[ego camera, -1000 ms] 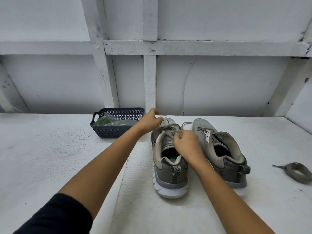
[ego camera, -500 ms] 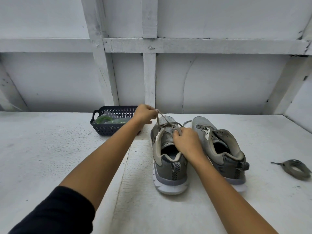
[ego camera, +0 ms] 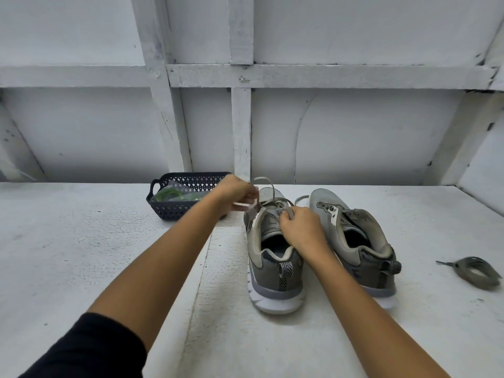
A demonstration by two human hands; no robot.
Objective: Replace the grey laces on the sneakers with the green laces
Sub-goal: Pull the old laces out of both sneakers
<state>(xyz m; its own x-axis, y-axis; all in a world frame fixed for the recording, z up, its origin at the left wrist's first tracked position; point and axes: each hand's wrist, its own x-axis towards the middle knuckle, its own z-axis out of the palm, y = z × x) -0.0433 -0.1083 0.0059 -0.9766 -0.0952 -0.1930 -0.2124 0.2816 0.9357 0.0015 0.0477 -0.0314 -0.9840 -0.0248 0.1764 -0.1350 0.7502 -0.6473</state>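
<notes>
I have one view: the wide-angle head camera sits above the near edge of the bench point(ego camera: 81, 255), facing forward and down toward its far edge and the white panelled wall point(ego camera: 354, 137), close to the work.

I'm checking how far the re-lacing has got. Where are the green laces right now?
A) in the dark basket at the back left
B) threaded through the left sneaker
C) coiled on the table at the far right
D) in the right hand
A: the green laces lie in the dark basket. The coil at the far right is grey, and the left hand and right hand hold the grey lace.
</notes>
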